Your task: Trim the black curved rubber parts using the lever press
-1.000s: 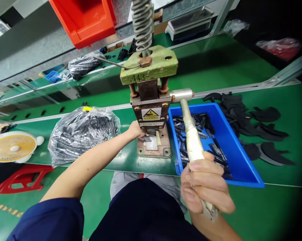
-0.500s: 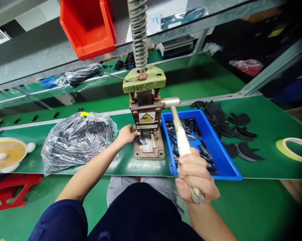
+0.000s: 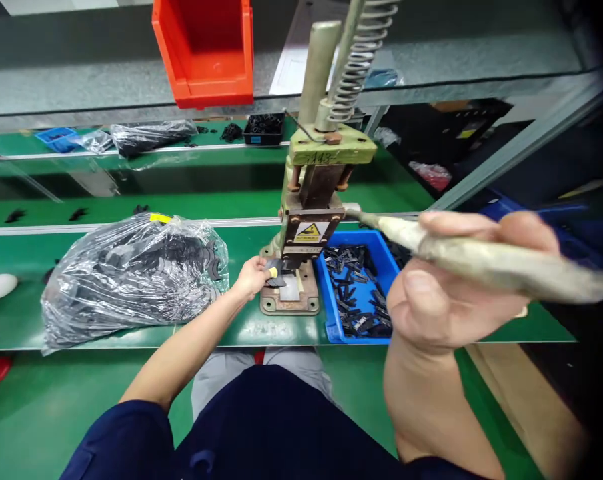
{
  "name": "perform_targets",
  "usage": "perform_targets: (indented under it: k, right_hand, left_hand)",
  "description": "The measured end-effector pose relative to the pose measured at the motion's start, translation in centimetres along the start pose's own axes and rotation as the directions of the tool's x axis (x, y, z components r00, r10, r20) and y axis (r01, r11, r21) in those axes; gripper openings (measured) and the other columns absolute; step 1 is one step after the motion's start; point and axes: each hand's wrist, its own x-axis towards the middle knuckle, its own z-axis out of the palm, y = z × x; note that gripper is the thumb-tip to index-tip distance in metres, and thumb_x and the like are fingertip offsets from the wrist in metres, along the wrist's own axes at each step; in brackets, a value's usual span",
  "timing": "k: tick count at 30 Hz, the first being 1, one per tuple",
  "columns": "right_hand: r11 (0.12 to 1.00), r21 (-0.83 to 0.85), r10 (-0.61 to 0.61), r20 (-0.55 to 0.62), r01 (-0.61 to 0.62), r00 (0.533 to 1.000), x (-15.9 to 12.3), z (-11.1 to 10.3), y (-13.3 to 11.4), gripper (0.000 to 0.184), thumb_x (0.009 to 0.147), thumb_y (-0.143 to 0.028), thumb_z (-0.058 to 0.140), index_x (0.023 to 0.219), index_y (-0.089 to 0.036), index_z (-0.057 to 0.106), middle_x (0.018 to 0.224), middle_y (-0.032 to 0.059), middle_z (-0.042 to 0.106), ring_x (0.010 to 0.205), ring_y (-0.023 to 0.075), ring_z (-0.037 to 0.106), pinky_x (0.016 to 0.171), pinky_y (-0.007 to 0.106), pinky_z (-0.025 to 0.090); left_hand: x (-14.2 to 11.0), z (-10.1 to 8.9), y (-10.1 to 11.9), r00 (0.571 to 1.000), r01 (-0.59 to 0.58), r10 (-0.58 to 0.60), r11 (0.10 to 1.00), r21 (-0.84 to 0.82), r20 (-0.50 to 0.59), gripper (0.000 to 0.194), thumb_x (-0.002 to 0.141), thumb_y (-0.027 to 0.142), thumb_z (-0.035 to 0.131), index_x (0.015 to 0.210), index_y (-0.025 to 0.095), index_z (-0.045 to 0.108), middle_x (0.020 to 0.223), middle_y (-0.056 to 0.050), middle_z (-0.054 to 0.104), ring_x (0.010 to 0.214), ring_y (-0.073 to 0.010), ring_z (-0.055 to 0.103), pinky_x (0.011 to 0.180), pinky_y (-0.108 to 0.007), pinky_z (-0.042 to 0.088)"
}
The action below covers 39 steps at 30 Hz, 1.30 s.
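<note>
A hand press (image 3: 309,227) with a green head and a coil spring stands on the green bench. My right hand (image 3: 444,287) is wrapped round its long lever handle (image 3: 486,263), which is raised and points toward me at the right. My left hand (image 3: 254,277) reaches to the press base plate (image 3: 291,303) and pinches a small black part (image 3: 276,273) under the ram. A blue tray (image 3: 331,313) of small black and metal pieces sits just right of the press.
A clear plastic bag (image 3: 131,273) full of black parts lies left of the press. A red bin (image 3: 209,50) sits on the shelf above. Farther back lie another bag (image 3: 146,137), a black tray (image 3: 264,128) and a small blue tray (image 3: 56,137).
My right hand has swung the lever handle up and toward me. My left hand stays at the press base with the black part. The view has shifted left and downward.
</note>
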Motion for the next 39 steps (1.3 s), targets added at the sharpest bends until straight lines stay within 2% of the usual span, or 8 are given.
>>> perform_targets:
  k: [6, 7, 8, 11, 16, 21, 28, 39]
  right_hand:
    - [0.915, -0.16, 0.332, -0.223, -0.37, 0.917, -7.4, 0.8, 0.0, 0.048, 0.08, -0.032, 0.067, 0.126, -0.023, 0.054, 0.132, 0.0117, 0.052, 0.126, 0.0293, 0.053, 0.101, 0.055, 0.049]
    - [0.787, -0.141, 0.58, -0.162, -0.601, 0.798, -9.3, 0.9, 0.3, 0.037, 0.082, -0.04, 0.064, 0.114, -0.023, 0.06, 0.122, 0.0103, 0.057, 0.118, 0.026, 0.057, 0.099, 0.05, 0.051]
    - [0.547, -0.11, 0.835, 0.001, -0.83, 0.551, -11.1, 1.0, 0.7, 0.033, 0.083, -0.045, 0.062, 0.108, -0.023, 0.061, 0.119, 0.0084, 0.06, 0.116, 0.0226, 0.057, 0.1, 0.045, 0.051]
    - [0.144, -0.136, 0.947, 0.306, -0.98, 0.097, -14.7, 2.0, 2.1, 0.032, 0.081, -0.047, 0.065, 0.095, -0.018, 0.065, 0.089, 0.0083, 0.069, 0.082, 0.0186, 0.065, 0.072, 0.035, 0.057]
    - [-0.258, -0.133, 0.724, 0.629, -0.957, -0.282, -15.6, 3.3, 3.4, 0.033, 0.08, -0.044, 0.065, 0.087, -0.012, 0.065, 0.063, 0.0038, 0.06, 0.056, 0.0117, 0.057, 0.048, 0.023, 0.045]
    - [-0.456, -0.08, 0.569, 0.74, -0.886, -0.36, -16.6, 3.0, 3.1, 0.037, 0.072, -0.042, 0.073, 0.09, -0.011, 0.063, 0.062, -0.0023, 0.05, 0.051, 0.005, 0.045, 0.042, 0.015, 0.028]
    - [-0.467, 0.023, 0.594, 0.749, -0.884, -0.294, -17.9, 3.2, 1.2, 0.033, 0.073, -0.039, 0.078, 0.085, -0.014, 0.06, 0.058, -0.007, 0.041, 0.047, 0.0014, 0.026, 0.04, 0.015, 0.013]
    - [-0.472, -0.002, 0.632, 0.696, -0.882, -0.34, -16.5, 3.0, 1.6, 0.037, 0.074, -0.046, 0.076, 0.089, -0.014, 0.065, 0.056, -0.0078, 0.041, 0.041, 0.0007, 0.023, 0.036, 0.016, 0.013]
  left_hand:
    - [-3.1, -4.0, 0.3, 0.992, -0.086, 0.093, 0.993, -0.08, 0.085, 0.042, 0.054, 0.025, 0.086, 0.08, 0.015, 0.056, 0.063, 0.004, 0.062, 0.052, -0.0086, 0.055, 0.051, -0.02, 0.044]
    - [-3.7, -4.6, 0.5, 0.99, -0.092, 0.1, 0.993, -0.08, 0.103, 0.042, 0.053, 0.026, 0.086, 0.082, 0.014, 0.058, 0.066, 0.002, 0.064, 0.055, -0.0094, 0.057, 0.055, -0.021, 0.046]
    - [-4.3, -5.0, 0.7, 0.987, -0.097, 0.106, 0.992, -0.076, 0.118, 0.043, 0.052, 0.026, 0.087, 0.084, 0.013, 0.06, 0.069, 0.001, 0.066, 0.059, -0.0103, 0.059, 0.059, -0.023, 0.048]
    - [-5.7, -5.7, 1.4, 0.977, -0.12, 0.127, 0.991, -0.054, 0.171, 0.043, 0.051, 0.025, 0.087, 0.086, 0.012, 0.064, 0.077, -0.002, 0.069, 0.068, -0.0128, 0.063, 0.068, -0.026, 0.051]
    - [-7.2, -5.8, 2.0, 0.934, -0.205, 0.182, 0.978, 0.045, 0.309, 0.028, 0.064, 0.027, 0.079, 0.084, 0.013, 0.067, 0.077, -0.001, 0.069, 0.068, -0.0129, 0.062, 0.068, -0.026, 0.049]
    - [-8.0, -5.9, 3.1, 0.864, -0.292, 0.208, 0.949, 0.122, 0.458, 0.018, 0.074, 0.025, 0.072, 0.088, 0.013, 0.07, 0.078, -0.002, 0.07, 0.072, -0.0143, 0.063, 0.069, -0.025, 0.05]
    - [-8.6, -5.9, 4.5, 0.748, -0.54, 0.304, 0.795, 0.275, 0.59, 0.015, 0.08, 0.022, 0.067, 0.09, 0.015, 0.075, 0.084, -0.003, 0.069, 0.073, -0.0121, 0.061, 0.066, -0.02, 0.046]
    - [-8.0, -5.8, 2.7, 0.884, -0.058, 0.034, 0.998, 0.037, 0.466, 0.028, 0.069, 0.033, 0.078, 0.085, 0.013, 0.066, 0.066, 0.001, 0.064, 0.058, -0.0109, 0.06, 0.06, -0.024, 0.052]
